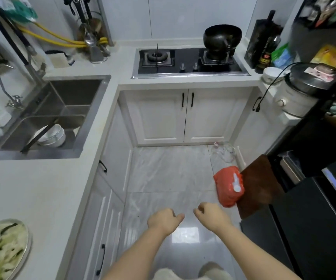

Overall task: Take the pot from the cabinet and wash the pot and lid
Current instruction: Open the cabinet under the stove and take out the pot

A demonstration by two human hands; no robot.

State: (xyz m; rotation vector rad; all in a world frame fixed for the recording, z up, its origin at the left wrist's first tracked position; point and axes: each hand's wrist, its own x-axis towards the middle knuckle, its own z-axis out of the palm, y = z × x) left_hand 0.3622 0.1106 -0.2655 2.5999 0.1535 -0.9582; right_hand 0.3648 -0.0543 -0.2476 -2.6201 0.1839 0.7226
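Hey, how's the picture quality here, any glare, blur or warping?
Head view: wide-angle warping bends the counter and cabinet doors; a bright glare patch on the floor between the forearms; edges soft, especially the plate lower left; fridge side dark.

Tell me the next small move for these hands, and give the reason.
Probably step forward and reach the right hand to a black handle on the closed double cabinet doors under the stove. Both hands are empty, the left hand loosely curled, and no cabinet is open yet. Which cabinet holds the pot cannot be seen.
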